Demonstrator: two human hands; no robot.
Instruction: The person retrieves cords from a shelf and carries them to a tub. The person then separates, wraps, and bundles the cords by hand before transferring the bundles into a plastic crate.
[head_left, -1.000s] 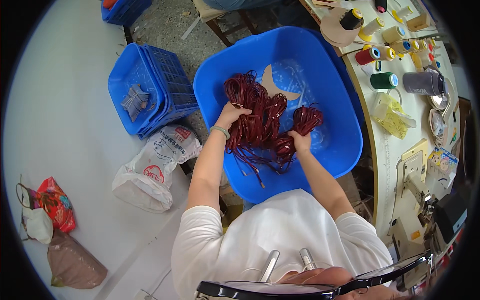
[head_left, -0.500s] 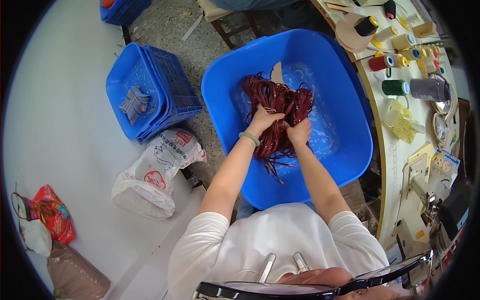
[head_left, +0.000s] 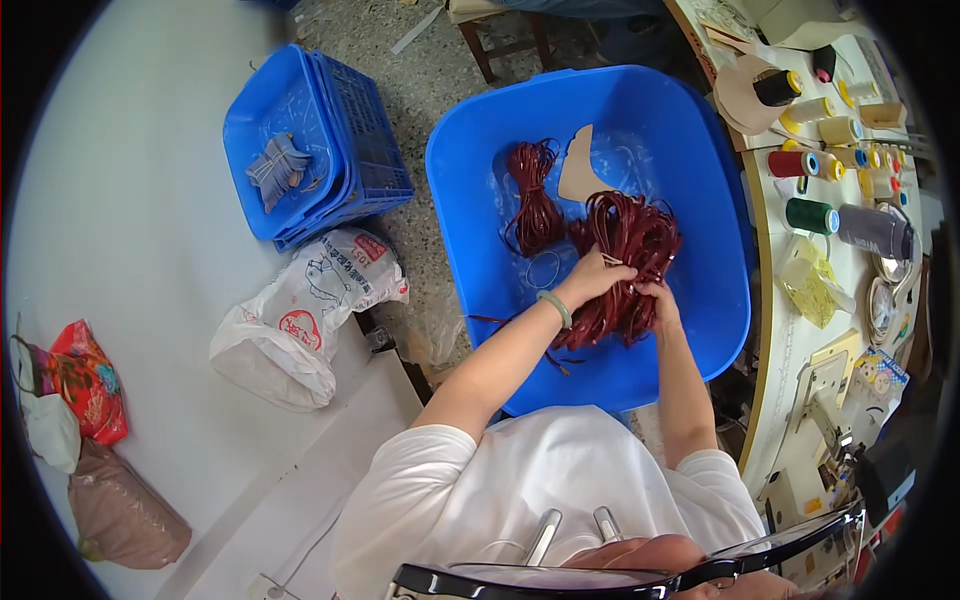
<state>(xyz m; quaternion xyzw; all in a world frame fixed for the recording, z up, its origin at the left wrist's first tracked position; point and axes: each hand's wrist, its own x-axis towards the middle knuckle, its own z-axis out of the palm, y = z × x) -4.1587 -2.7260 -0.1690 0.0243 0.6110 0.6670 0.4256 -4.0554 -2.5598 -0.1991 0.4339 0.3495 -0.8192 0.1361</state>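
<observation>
A big blue plastic tub (head_left: 700,130) stands on the floor in front of me. Inside it lies a thick bundle of dark red cords (head_left: 630,255). My left hand (head_left: 590,280), with a green bangle on the wrist, grips the bundle from the left. My right hand (head_left: 660,300) grips it just beside, from the lower right. A smaller coil of the same dark red cord (head_left: 535,200) lies apart on the tub's left side. A tan cut-out piece (head_left: 580,170) rests on the tub floor above the bundle.
Stacked blue crates (head_left: 310,140) holding folded grey pieces sit to the left. A white plastic bag (head_left: 300,320) lies on the floor below them. A table (head_left: 780,330) on the right carries several thread spools (head_left: 810,215). Red and brown bags (head_left: 90,380) rest far left.
The view shifted, so the tub now sits more to the right. A smaller coil has separated from the bundle and lies at the tub's left; both hands moved right with the main bundle.
</observation>
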